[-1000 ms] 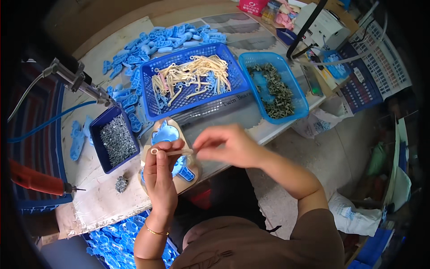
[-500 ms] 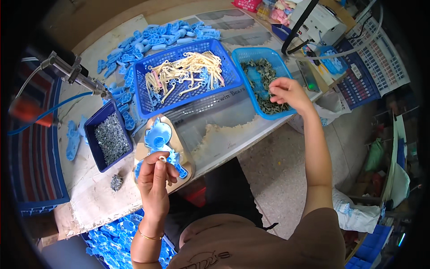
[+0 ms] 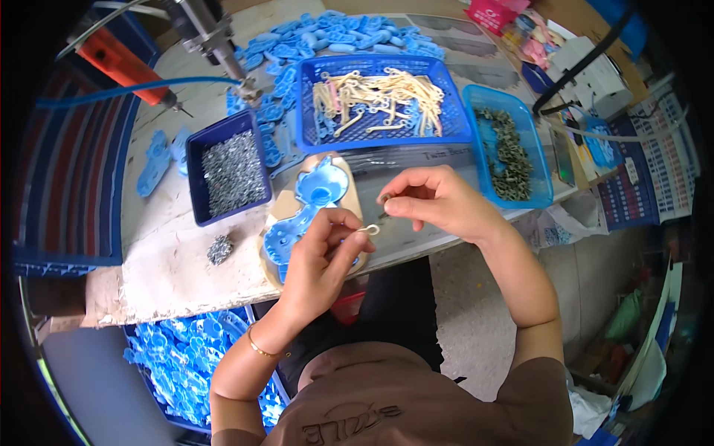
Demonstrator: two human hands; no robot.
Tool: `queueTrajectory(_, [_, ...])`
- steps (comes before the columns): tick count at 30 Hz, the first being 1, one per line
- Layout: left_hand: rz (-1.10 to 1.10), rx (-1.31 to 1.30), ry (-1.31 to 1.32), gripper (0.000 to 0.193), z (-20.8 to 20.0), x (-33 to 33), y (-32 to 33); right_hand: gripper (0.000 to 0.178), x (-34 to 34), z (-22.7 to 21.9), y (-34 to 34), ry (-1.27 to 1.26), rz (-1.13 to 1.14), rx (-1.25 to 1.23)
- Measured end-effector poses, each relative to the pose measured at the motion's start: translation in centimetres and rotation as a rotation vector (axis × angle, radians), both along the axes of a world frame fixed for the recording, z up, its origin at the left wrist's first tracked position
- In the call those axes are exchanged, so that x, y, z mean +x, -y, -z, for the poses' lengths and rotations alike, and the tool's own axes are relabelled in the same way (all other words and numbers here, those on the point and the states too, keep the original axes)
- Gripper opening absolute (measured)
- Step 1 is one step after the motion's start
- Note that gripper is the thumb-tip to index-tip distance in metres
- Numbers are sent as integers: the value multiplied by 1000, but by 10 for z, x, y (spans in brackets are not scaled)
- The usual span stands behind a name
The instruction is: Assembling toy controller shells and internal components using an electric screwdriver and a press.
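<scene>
My left hand (image 3: 321, 256) pinches a cream plastic link (image 3: 370, 230); the ring at its end sticks out past the fingertips. Facing it, a short gap to the right, my right hand (image 3: 435, 202) is closed on a small dark metal piece (image 3: 384, 201), perhaps a spring; its exact kind is too small to make out. Beneath and behind my left hand, a blue plastic shell (image 3: 321, 184) rests in a beige holder (image 3: 343, 165) at the table's front edge. My left hand covers part of both.
A blue basket (image 3: 299, 111) holds cream links. To its right stands a light-blue tray (image 3: 547, 167) of dark metal pieces. A dark-blue bin (image 3: 195, 178) contains screws, with a screw clump (image 3: 220, 250) nearby. An orange screwdriver (image 3: 123, 65) hangs at left. Blue shells (image 3: 327, 33) lie behind.
My right hand has come from the light-blue tray toward my left, bringing a small dark piece. My left hand has turned, pointing the link's ring rightward. The whole view has shifted.
</scene>
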State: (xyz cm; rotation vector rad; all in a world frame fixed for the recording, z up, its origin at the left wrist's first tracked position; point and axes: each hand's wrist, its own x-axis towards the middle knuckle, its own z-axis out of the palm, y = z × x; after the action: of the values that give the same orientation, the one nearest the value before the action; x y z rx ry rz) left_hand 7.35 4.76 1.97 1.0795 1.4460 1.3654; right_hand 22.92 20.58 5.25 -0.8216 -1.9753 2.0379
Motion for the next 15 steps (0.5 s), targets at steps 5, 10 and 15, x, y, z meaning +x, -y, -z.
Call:
queueTrajectory(5, [-18,39,-17,14,7,-7,2,18,-20,4,9,3,-111,-96])
queueTrajectory(10, [-71,20,-217,18,5,-9,5,16,-27,3,19,18,-62,-1])
queueTrajectory(15, [-130,20,-440,18,9,-12,11,15,-29,-3,30,79,-14,35])
